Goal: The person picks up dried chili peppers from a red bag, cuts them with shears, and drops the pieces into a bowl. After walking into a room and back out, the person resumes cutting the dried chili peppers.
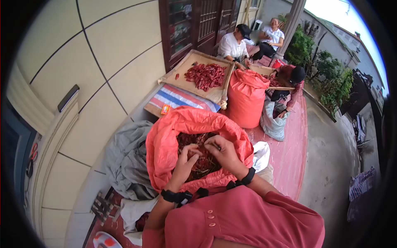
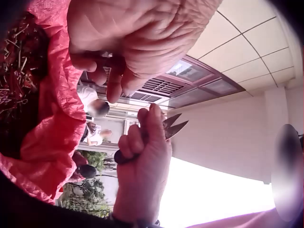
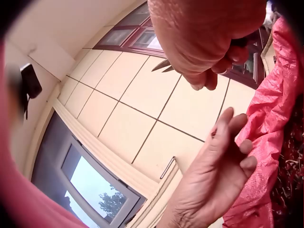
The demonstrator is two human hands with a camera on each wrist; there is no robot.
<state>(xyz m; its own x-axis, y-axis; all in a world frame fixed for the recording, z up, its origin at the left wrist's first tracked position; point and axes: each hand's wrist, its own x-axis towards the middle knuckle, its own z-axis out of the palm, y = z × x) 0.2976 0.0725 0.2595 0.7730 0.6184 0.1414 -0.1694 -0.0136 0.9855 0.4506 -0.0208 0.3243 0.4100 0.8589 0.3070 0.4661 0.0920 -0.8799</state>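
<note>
Both hands are over a red woven sack point(image 1: 159, 155) of dried red chilies point(image 1: 196, 142) and stem bits. My right hand point(image 1: 225, 153) grips a pair of scissors point(image 2: 175, 128); the parted blades project past the thumb in the left wrist view, and a dark handle shows at the curled fingers. Facing it, my left hand point(image 1: 185, 163) has its fingers loosely bent and spread apart. In the right wrist view, a small dark red speck point(image 3: 213, 134) shows by the left hand's upper fingers.
Beyond the sack stand a full red sack point(image 1: 247, 99) and a woven tray point(image 1: 173, 70) of red chilies. A pale sack point(image 1: 273, 124) is near a person in a cap point(image 1: 297, 75). Two more people sit behind. Grey cloth point(image 1: 128, 153) lies at left, beside the tiled wall.
</note>
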